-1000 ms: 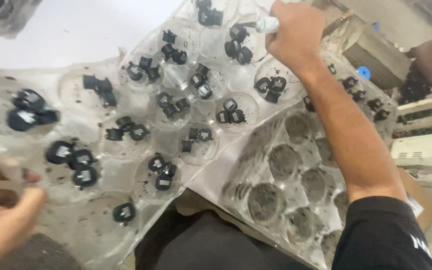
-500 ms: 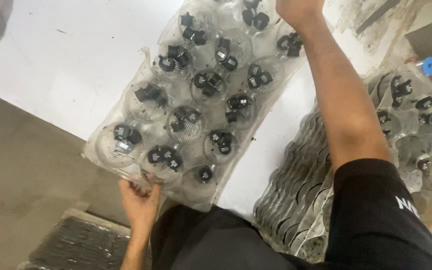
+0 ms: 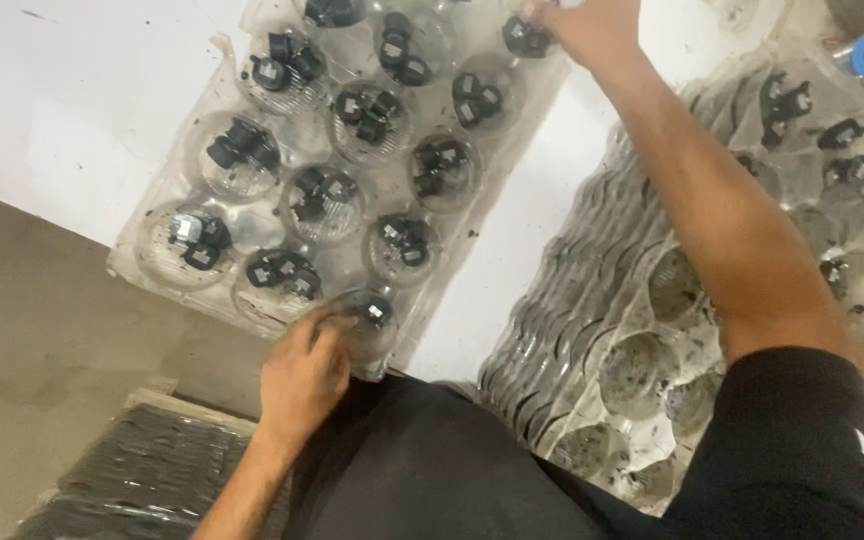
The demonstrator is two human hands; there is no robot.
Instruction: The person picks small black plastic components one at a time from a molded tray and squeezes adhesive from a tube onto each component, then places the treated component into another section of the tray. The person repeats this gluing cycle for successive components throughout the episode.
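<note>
Clear dimpled plastic tray of black clips (image 3: 352,190): long axis runs away, tilted right. Left hand (image 3: 302,375) pinches near edge; right hand (image 3: 592,28) grips far corner. White tabletop (image 3: 72,110) open leftward.

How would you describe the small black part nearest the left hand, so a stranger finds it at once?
Start at the clear plastic tray on the white table. Go to its near corner, where the left hand grips the edge. The black part there lies alone in its cup; the neighbouring cups hold two or more.

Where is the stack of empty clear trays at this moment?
In the head view, the stack of empty clear trays lies right of the filled tray, under the right forearm.
</note>
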